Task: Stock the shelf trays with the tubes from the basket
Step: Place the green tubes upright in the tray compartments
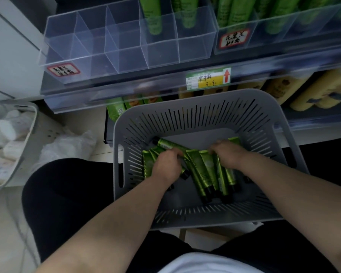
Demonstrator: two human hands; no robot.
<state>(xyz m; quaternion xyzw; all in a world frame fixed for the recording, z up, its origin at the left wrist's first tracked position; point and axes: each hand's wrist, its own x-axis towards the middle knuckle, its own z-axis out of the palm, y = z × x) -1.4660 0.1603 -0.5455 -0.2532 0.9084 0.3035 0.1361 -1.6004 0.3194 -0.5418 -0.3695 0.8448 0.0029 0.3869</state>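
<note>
you're at the gathering step: both hands are down in the grey basket [205, 107], collecting green tubes [200, 170] that lie in a loose pile on its floor, caps mostly toward you. your left hand [166, 164] has its grip curled around a bunch of tubes at the pile's left side; your right hand [227, 154] is palm down with fingers bent over the tube ends on the right, though whether that grip is fully closed, i cannot tell. both forearms reach forward and angle inward. next you likely need a firm hold, then lift to the clear shelf tray [114, 54] above, whose left compartments look empty.
</note>
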